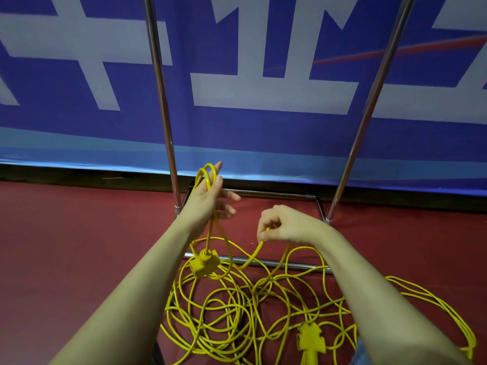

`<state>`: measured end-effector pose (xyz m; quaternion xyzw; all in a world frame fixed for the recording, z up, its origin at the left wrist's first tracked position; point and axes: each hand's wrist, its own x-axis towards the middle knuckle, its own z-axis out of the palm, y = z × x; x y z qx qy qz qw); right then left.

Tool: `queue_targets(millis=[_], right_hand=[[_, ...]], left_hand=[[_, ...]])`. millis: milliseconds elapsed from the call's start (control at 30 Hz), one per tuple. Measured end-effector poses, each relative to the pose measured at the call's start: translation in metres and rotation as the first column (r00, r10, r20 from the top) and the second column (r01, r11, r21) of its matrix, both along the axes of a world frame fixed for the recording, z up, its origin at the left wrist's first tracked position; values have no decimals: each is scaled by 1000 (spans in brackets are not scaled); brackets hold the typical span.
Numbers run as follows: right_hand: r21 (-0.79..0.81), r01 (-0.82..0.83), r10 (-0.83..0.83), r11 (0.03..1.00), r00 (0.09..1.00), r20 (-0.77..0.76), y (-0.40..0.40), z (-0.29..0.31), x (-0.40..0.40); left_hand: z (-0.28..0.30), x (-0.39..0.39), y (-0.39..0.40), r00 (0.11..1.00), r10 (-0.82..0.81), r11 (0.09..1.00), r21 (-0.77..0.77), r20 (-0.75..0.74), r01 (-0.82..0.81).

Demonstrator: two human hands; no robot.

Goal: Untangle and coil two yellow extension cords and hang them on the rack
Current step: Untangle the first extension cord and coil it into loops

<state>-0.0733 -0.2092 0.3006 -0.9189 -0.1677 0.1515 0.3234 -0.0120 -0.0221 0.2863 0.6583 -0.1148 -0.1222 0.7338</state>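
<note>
A tangle of yellow extension cords (237,312) lies on the red floor in front of the metal rack (163,101). My left hand (208,196) is raised with small cord loops draped over it, thumb pressing them; a yellow three-way socket head (204,262) dangles below it on the cord. My right hand (282,225) pinches a stretch of the same cord between thumb and fingers, just right of the left hand. A second yellow socket head (309,337) lies in the tangle near the bottom edge.
The rack's two chrome uprights (369,101) rise from a floor frame whose front bar (263,262) crosses under the cords. A blue banner with white shapes (263,88) covers the wall behind. More cord loops (434,306) trail off to the right.
</note>
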Motion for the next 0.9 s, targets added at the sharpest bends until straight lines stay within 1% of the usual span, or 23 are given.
queue_targets(millis=[100, 167, 300, 367, 500, 567, 600, 633, 667, 733, 800, 900], right_hand=[[168, 47, -52, 985, 998, 24, 3, 2, 1], [253, 77, -84, 964, 996, 18, 3, 2, 3], [235, 92, -107, 968, 993, 51, 2, 0, 4], [284, 111, -140, 952, 987, 84, 0, 0, 4], [421, 188, -280, 887, 945, 167, -2, -3, 7], [446, 213, -319, 869, 931, 179, -2, -5, 9], [461, 228, -335, 858, 928, 164, -4, -7, 10], [483, 249, -349, 840, 928, 130, -5, -10, 10], [509, 280, -364, 814, 928, 73, -8, -14, 10], [569, 365, -381, 737, 920, -96, -13, -24, 8], [614, 432, -378, 661, 898, -226, -19, -33, 5], [670, 449, -337, 592, 892, -301, -21, -39, 2]], left_hand=[[-4, -6, -6, 1000, -21, 997, 70, 7, 21], [-5, -8, -10, 1000, -27, 996, 81, 7, 27], [-8, -9, -13, 999, -44, 993, 113, -16, 45], [-9, -12, -16, 996, -87, 981, 169, -27, 91], [-8, -21, -21, 981, -168, 962, 202, -96, 184], [-7, -20, -23, 983, -178, 942, 282, -42, 183], [-8, -18, -23, 986, -166, 946, 281, -14, 163], [-8, -15, -23, 991, -136, 964, 229, -12, 135], [-7, -12, -23, 995, -97, 984, 150, -25, 100], [-1, -7, -21, 999, -20, 999, 24, -47, 21], [4, -5, -20, 998, 30, 999, -26, -49, -31], [6, -4, -17, 995, 92, 995, -46, -35, -93]])
